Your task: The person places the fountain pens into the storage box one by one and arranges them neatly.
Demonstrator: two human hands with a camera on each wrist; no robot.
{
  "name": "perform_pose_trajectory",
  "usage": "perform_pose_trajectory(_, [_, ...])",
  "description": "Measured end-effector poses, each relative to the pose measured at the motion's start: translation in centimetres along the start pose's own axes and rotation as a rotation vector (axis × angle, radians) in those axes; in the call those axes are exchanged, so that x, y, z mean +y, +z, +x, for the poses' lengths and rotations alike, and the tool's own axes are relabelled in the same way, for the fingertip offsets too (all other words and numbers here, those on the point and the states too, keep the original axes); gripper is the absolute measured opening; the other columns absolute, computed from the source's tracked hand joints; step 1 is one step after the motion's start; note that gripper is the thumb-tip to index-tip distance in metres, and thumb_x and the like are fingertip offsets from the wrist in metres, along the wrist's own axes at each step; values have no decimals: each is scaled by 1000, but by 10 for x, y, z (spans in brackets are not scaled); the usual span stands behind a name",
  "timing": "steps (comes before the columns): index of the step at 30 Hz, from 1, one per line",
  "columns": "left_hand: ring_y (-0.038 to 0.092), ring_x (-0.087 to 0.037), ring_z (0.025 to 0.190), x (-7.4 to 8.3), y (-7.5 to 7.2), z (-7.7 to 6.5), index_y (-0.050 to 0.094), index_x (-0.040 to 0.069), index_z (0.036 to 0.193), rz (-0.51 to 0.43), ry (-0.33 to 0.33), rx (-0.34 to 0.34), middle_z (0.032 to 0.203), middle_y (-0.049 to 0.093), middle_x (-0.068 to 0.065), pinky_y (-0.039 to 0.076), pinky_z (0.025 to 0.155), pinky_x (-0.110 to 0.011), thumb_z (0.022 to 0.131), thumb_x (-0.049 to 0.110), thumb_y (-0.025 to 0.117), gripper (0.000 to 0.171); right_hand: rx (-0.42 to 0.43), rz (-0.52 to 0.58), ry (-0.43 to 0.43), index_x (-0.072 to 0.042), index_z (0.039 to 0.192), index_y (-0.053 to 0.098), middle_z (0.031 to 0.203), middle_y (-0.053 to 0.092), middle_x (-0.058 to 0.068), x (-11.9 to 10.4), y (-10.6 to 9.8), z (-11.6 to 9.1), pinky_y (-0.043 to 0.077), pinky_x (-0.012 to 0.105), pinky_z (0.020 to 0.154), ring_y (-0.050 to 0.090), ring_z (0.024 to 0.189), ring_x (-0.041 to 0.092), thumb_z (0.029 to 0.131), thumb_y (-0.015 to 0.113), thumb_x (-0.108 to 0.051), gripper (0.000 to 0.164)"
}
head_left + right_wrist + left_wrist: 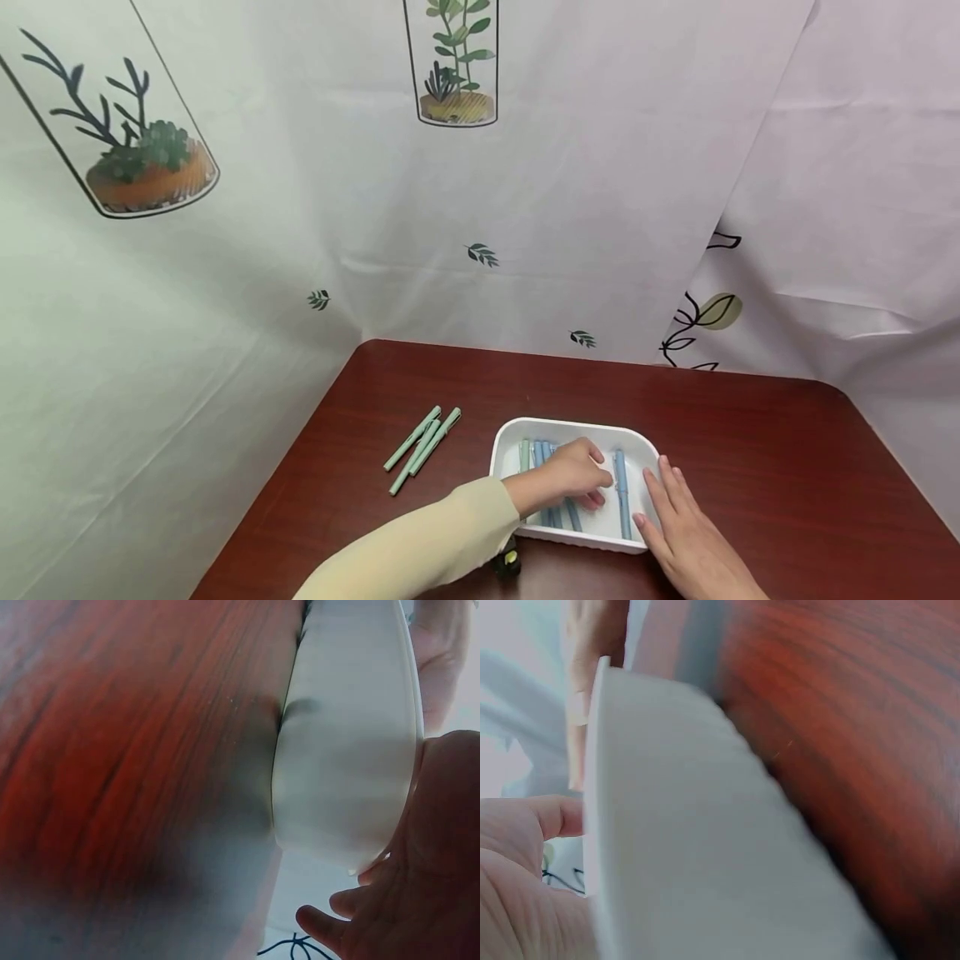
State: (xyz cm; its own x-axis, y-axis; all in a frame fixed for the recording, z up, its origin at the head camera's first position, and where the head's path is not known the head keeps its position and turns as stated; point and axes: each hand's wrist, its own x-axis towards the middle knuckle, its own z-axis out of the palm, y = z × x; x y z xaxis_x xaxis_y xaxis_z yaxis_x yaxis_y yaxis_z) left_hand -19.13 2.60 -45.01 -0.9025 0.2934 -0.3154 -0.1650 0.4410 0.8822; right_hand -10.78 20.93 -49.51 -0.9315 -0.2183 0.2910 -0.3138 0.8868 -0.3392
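Observation:
A white tray (592,543) on the table holds several blue pens and a green pen (524,458) at its left end. My left hand (573,471) reaches down into the tray, its fingers loosely bent and no pen visible between them. Just right of its fingertips lies a separate blue pen (622,496). Other blue pens (546,515) lie partly hidden under the hand and wrist. With fingers extended, my right hand (686,533) rests against the tray's right rim. The right wrist view shows that hand (435,855) along the tray's outer wall (345,735).
Several green pens (422,450) lie in a loose group on the dark red table (765,467), left of the tray. A small black object (507,560) sits under the left forearm, near the tray's front. Printed white cloth (585,208) hangs behind the table.

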Motion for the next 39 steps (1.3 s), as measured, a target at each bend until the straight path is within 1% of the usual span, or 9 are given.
perform_pose_trajectory(6, [72, -21, 67, 3, -19, -3, 59, 1, 110, -7, 52, -27, 82, 69, -7, 60, 58, -33, 87, 4, 69, 25, -43, 7, 36, -2, 152, 43, 163, 28, 22, -1, 0, -1, -10, 4, 104, 32, 145, 44, 101, 60, -41, 67])
perform_pose_trajectory(15, [71, -15, 76, 2, -53, -16, 60, 1, 120, -43, 134, -62, 91, 67, -1, 61, 70, -36, 88, 9, 70, 35, -27, 7, 36, -3, 153, 42, 163, 28, 22, 1, -2, -2, -11, 2, 103, 32, 146, 43, 101, 60, -40, 66])
perform_pose_trajectory(18, [72, -16, 80, 2, -67, -21, 60, 0, 122, -58, 164, -50, 94, 67, -2, 61, 74, -38, 89, 11, 70, 36, 5, -2, 12, -2, 151, 44, 162, 30, 22, 2, -1, -3, -10, 1, 105, 30, 148, 40, 100, 63, -38, 65])
perform_pose_trajectory(22, [72, -19, 87, 0, -86, -26, 59, -1, 126, -47, 198, -22, 100, 68, -4, 61, 77, -37, 92, 12, 69, 38, 46, -16, -22, -2, 150, 46, 162, 31, 22, 3, 1, -3, -9, 3, 108, 21, 154, 30, 99, 65, -35, 64])
perform_pose_trajectory(28, [72, -23, 95, -5, -111, -34, 56, -2, 129, -62, 225, -18, 108, 68, -9, 60, 83, -38, 91, 11, 68, 42, 59, -13, -33, 0, 149, 47, 161, 32, 24, 1, 1, -3, -9, 3, 108, 26, 152, 35, 99, 65, -34, 64])
perform_pose_trajectory(30, [71, -23, 97, -7, -119, -36, 56, -1, 129, -66, 229, -14, 111, 67, -11, 60, 85, -39, 91, 13, 69, 42, 59, -16, -31, -1, 150, 46, 161, 31, 24, 2, 1, -3, -9, 3, 109, 14, 156, 27, 99, 65, -34, 64])
perform_pose_trajectory(33, [70, -24, 100, -10, -129, -40, 55, -2, 130, -62, 248, -5, 115, 67, -13, 59, 87, -41, 91, 13, 69, 43, 68, -27, -35, -1, 150, 46, 162, 31, 22, 2, 1, -3, -8, 4, 110, 2, 156, 13, 99, 65, -34, 64])
perform_pose_trajectory(36, [69, -24, 102, -14, -139, -45, 55, -3, 130, -45, 261, 12, 118, 67, -17, 59, 88, -41, 92, 12, 68, 43, 74, -34, -43, -1, 149, 47, 161, 32, 22, 3, 2, -2, -8, 5, 110, 10, 156, 21, 98, 66, -35, 64])
perform_pose_trajectory(39, [68, -25, 104, -18, -149, -49, 55, -5, 130, -38, 269, 26, 120, 66, -22, 59, 89, -43, 92, 11, 68, 43, 73, -32, -40, -1, 148, 49, 160, 33, 23, 3, 2, -2, -7, 4, 110, 29, 150, 35, 98, 66, -34, 63])
